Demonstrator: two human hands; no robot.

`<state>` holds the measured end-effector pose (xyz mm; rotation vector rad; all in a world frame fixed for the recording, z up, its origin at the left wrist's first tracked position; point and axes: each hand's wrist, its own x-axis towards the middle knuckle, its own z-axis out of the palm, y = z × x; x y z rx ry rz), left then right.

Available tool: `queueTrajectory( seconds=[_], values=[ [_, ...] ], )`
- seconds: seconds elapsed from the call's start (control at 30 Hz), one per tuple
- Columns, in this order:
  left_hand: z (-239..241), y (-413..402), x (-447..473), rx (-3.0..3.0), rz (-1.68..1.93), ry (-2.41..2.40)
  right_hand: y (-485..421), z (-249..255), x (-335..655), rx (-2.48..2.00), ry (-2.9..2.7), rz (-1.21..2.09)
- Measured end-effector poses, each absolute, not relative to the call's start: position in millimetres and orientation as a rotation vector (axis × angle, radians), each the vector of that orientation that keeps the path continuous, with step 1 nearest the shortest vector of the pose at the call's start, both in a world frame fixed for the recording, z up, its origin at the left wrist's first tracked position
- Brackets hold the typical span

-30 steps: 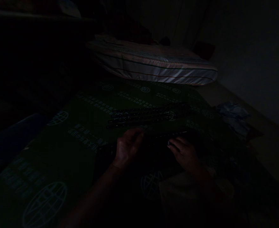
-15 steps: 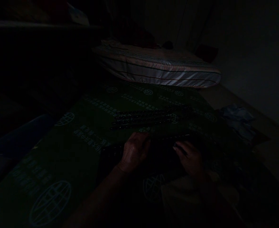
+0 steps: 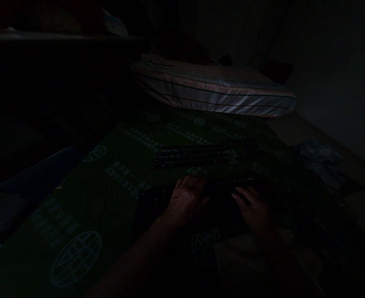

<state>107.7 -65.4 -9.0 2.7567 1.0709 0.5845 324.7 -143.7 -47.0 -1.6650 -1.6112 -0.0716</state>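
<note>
The light is very dim. A dark flat panel [image 3: 153, 203] with rows of small pale dots lies before me on a green printed board [image 3: 114, 207]. My left hand [image 3: 187, 198] rests palm down over the panel, its fingers stretched towards the far edge. Over the panel's right part is my right hand [image 3: 253, 207], with thumb and fingertips brought together. Whatever lies between those fingertips is too dark and small to name. Beyond the panel, several thin dark strips [image 3: 182, 157] with pale dots lie side by side on the board.
A mattress with a striped cover [image 3: 219, 97] stands at the board's far end. To the right, a crumpled pale cloth or bag [image 3: 319, 153] lies on the floor. A shelf edge [image 3: 61, 37] runs along the upper left, and a blue flat thing [image 3: 42, 169] sits left of the board.
My left hand's fingers have spread out and flattened over the panel, where they were more curled before. My right hand stays by the same part of the panel. The view has shifted slightly.
</note>
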Motion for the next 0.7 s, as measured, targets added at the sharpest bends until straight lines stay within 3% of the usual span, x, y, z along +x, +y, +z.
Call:
queueTrajectory(
  seconds=[0.27,0.47,0.7],
  values=[
    [-6.3,-67.7,108.5,2.756,0.511,1.155,-144.5,-46.8,325.6,-1.666,-1.636,-0.096],
    [1.3,-79.0,112.0,2.859,0.716,0.67,-145.5,-46.5,325.4,-1.653,-1.616,-0.105],
    [4.4,-102.9,123.9,2.957,0.504,0.41,-146.9,-49.3,327.8,-1.678,-1.623,-0.069]
  ],
)
